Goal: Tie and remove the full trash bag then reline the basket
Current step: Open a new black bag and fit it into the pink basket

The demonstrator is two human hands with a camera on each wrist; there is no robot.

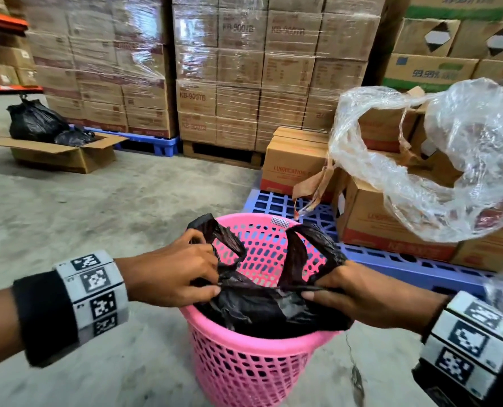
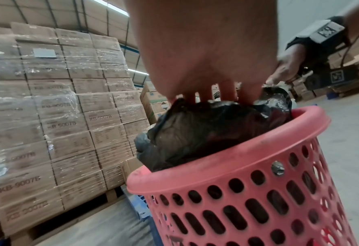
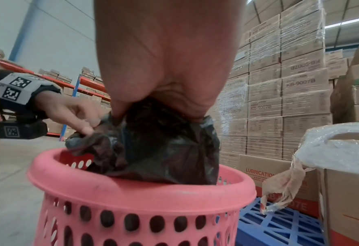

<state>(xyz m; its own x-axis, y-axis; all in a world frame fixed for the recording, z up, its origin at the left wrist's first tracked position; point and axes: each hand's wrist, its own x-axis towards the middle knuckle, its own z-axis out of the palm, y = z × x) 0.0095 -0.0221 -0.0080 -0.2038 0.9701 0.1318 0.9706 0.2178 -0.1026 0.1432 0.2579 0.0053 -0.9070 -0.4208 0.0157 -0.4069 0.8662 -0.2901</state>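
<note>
A pink perforated basket (image 1: pixel 253 362) stands on the concrete floor and holds a full black trash bag (image 1: pixel 262 309). The bag's two handle loops (image 1: pixel 223 236) stick up above the rim. My left hand (image 1: pixel 182 274) grips the bag's left edge, fingers curled into the plastic. On the other side my right hand (image 1: pixel 359 292) pinches the right edge. In the left wrist view the fingers (image 2: pixel 208 93) dig into the bag (image 2: pixel 195 131) above the basket rim (image 2: pixel 227 168). The right wrist view has the bag (image 3: pixel 159 149) bunched under my palm over the basket (image 3: pixel 132 196).
A blue pallet (image 1: pixel 391 259) with cartons (image 1: pixel 391 230) and loose clear plastic wrap (image 1: pixel 450 160) stands close behind the basket at right. Wrapped carton stacks (image 1: pixel 215 69) fill the back. An open box with black bags (image 1: pixel 38 124) sits far left on the floor.
</note>
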